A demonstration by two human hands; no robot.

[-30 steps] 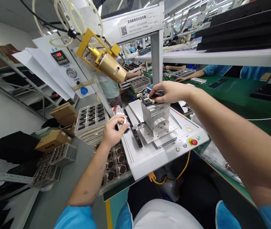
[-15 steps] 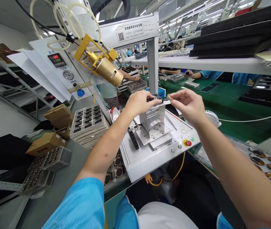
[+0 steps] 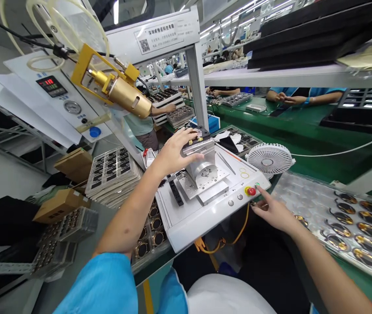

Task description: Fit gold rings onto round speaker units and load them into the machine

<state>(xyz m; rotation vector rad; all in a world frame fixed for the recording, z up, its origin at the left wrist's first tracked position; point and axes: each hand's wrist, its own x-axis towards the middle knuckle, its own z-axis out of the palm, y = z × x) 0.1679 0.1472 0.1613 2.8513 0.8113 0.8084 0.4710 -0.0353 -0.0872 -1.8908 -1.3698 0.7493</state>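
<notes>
My left hand (image 3: 177,152) rests with its fingers spread on the upper left of a metal fixture block (image 3: 207,153). A dark part with small gold-coloured pieces (image 3: 200,138) lies on top of the block, partly behind my fingers. My right hand (image 3: 275,211) is at the front right corner of the white machine base (image 3: 186,233). Its index finger is stretched out to the green button (image 3: 257,185), and its thumb stands apart; nothing shows in this hand. Beside the green button sits a red emergency stop button (image 3: 251,191).
A gold cylinder head (image 3: 130,97) hangs from the machine at upper left. Tweezers (image 3: 226,162) and yellow rings (image 3: 244,173) lie on the base. A white fan (image 3: 269,159) stands to the right, behind a tray of round parts (image 3: 317,192). Stacked trays (image 3: 112,174) stand left.
My right hand has moved from beside the fixture's top down to the green button. My left hand has spread its fingers on the block. The view has shifted a little.
</notes>
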